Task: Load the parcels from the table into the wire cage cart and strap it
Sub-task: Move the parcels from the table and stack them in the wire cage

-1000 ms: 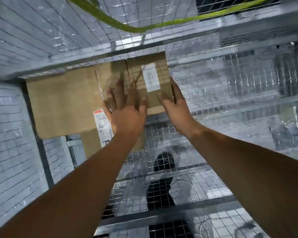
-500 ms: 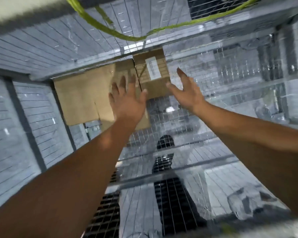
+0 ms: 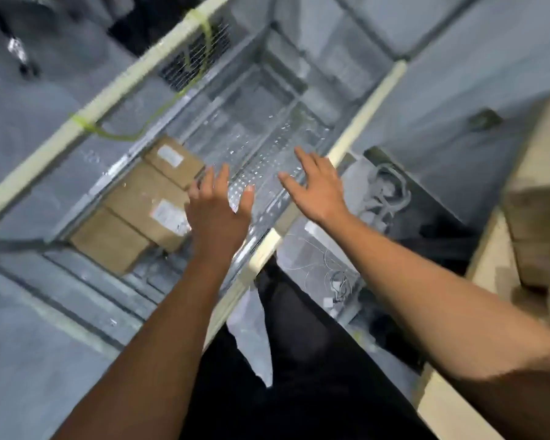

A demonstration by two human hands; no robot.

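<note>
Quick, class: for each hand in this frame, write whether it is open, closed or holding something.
Left hand: open, fingers spread, holding nothing.
Right hand: open, fingers spread, holding nothing.

Brown labelled parcels [image 3: 146,204] flat inside wire cage cart [image 3: 267,147], green strap [image 3: 200,42] loose.

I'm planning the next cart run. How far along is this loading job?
Done: several cardboard parcels lie on the floor of the wire cage cart. In hand: nothing; the left hand and right hand are open and empty above it. Left: more boxes, blurred, sit on the table, and the green strap hangs loose from the cart's rail.
</note>
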